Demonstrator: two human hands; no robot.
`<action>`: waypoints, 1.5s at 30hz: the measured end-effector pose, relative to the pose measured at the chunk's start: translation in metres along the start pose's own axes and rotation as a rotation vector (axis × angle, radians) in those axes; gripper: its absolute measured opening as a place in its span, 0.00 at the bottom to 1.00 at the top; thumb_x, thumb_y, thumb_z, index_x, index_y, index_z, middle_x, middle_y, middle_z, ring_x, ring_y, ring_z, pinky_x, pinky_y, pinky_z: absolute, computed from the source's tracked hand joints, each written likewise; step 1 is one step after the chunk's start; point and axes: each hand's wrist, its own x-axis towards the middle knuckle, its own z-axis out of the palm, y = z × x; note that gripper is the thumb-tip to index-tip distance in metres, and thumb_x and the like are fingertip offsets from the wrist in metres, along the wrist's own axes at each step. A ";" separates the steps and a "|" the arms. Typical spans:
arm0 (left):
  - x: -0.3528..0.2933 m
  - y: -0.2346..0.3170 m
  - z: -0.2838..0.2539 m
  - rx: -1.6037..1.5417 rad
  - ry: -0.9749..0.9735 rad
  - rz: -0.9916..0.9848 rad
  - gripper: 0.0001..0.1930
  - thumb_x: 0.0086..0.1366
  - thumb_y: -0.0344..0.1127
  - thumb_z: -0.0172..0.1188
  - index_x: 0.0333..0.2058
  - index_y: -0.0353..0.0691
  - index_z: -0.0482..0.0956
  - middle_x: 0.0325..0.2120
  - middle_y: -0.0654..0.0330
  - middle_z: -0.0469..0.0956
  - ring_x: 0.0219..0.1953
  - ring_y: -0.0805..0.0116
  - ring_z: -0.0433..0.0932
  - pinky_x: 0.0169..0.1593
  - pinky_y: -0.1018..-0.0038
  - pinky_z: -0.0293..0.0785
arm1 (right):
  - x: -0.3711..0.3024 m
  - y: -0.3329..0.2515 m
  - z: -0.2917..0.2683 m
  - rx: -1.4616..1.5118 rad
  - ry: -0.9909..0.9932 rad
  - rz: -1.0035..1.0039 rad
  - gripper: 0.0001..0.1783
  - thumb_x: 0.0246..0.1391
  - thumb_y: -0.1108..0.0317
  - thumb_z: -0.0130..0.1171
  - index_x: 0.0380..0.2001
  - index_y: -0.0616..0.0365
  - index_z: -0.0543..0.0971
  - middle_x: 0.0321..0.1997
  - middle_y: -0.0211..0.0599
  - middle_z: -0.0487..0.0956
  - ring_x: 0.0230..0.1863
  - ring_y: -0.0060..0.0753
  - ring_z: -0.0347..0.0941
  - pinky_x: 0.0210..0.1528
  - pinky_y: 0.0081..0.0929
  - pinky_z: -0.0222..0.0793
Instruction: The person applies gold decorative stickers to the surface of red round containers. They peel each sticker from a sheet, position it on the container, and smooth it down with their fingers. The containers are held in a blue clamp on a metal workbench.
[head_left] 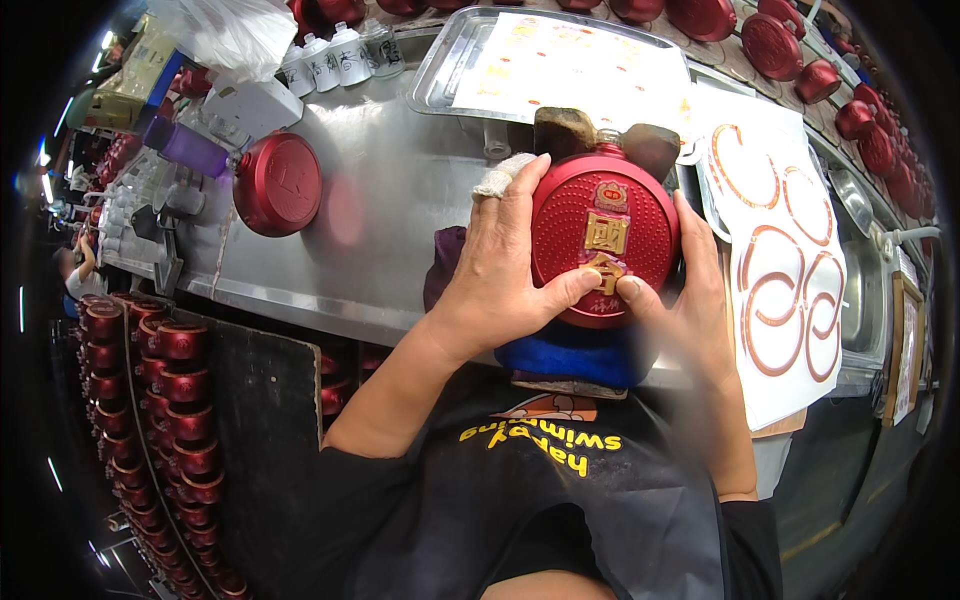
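Note:
A round, flat red bottle [563, 228] with a dotted face lies in front of me, its neck pointing away. Down its middle runs a strip of gold raised characters [606, 236] on a purplish-red backing. My left hand [500, 255] grips the bottle's left edge, and its thumb presses the lower end of the strip; one finger has a white wrapping [500, 177]. From the other side my right hand [690, 315] holds the right edge, its thumb touching beside the lowest character. Two dark worn blocks [563, 130] flank the neck. Under the near edge is a blue cloth [575, 358].
Another red bottle [277, 185] lies on the metal bench [370, 200] at left, near small white bottles [330, 62]. A metal tray [432, 80] holds a decal sheet [560, 68]. White paper with curved decals [775, 260] lies right. Stacked red bottles [185, 400] stand lower left.

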 end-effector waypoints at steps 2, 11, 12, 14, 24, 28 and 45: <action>0.000 -0.001 -0.001 -0.029 -0.005 0.004 0.55 0.56 0.49 0.77 0.72 0.31 0.53 0.66 0.36 0.60 0.69 0.38 0.60 0.72 0.52 0.56 | 0.000 0.000 0.000 -0.006 -0.005 -0.005 0.53 0.54 0.50 0.74 0.71 0.72 0.61 0.68 0.65 0.67 0.70 0.62 0.64 0.73 0.48 0.60; 0.001 -0.001 -0.002 -0.034 0.000 0.024 0.52 0.61 0.54 0.73 0.71 0.30 0.54 0.66 0.35 0.61 0.68 0.37 0.62 0.71 0.52 0.57 | -0.001 0.002 0.003 0.002 0.013 -0.002 0.54 0.51 0.53 0.76 0.71 0.72 0.60 0.68 0.64 0.67 0.69 0.61 0.64 0.72 0.48 0.59; 0.003 0.000 -0.003 -0.041 0.010 0.022 0.51 0.62 0.55 0.72 0.71 0.30 0.55 0.65 0.35 0.62 0.67 0.37 0.63 0.71 0.52 0.58 | -0.001 0.002 0.003 -0.001 0.022 -0.010 0.54 0.51 0.54 0.76 0.71 0.72 0.60 0.68 0.64 0.67 0.69 0.61 0.64 0.72 0.48 0.59; 0.009 0.004 -0.001 -0.074 0.050 -0.027 0.47 0.64 0.56 0.70 0.68 0.29 0.59 0.62 0.35 0.66 0.64 0.38 0.67 0.69 0.53 0.61 | -0.001 0.001 0.004 -0.021 0.030 -0.020 0.54 0.51 0.55 0.75 0.71 0.72 0.59 0.68 0.63 0.67 0.69 0.61 0.63 0.72 0.49 0.59; 0.033 0.011 0.012 0.038 0.142 -0.059 0.33 0.66 0.52 0.68 0.58 0.30 0.71 0.47 0.42 0.77 0.51 0.44 0.75 0.58 0.53 0.69 | -0.002 0.000 0.003 -0.024 0.020 -0.005 0.54 0.50 0.56 0.76 0.72 0.72 0.59 0.69 0.64 0.66 0.70 0.62 0.62 0.73 0.50 0.57; 0.033 0.011 0.013 0.038 0.163 -0.056 0.33 0.66 0.53 0.67 0.56 0.30 0.72 0.46 0.42 0.78 0.50 0.44 0.75 0.58 0.53 0.69 | -0.002 0.001 0.005 -0.014 0.029 -0.002 0.54 0.50 0.56 0.76 0.71 0.73 0.59 0.68 0.64 0.66 0.70 0.62 0.62 0.73 0.50 0.58; 0.051 0.014 0.010 0.179 0.171 -0.096 0.24 0.64 0.50 0.69 0.46 0.34 0.77 0.40 0.45 0.80 0.46 0.44 0.79 0.53 0.54 0.72 | -0.002 0.005 0.009 -0.038 0.074 -0.044 0.53 0.51 0.54 0.75 0.70 0.72 0.61 0.66 0.62 0.69 0.68 0.61 0.65 0.71 0.50 0.59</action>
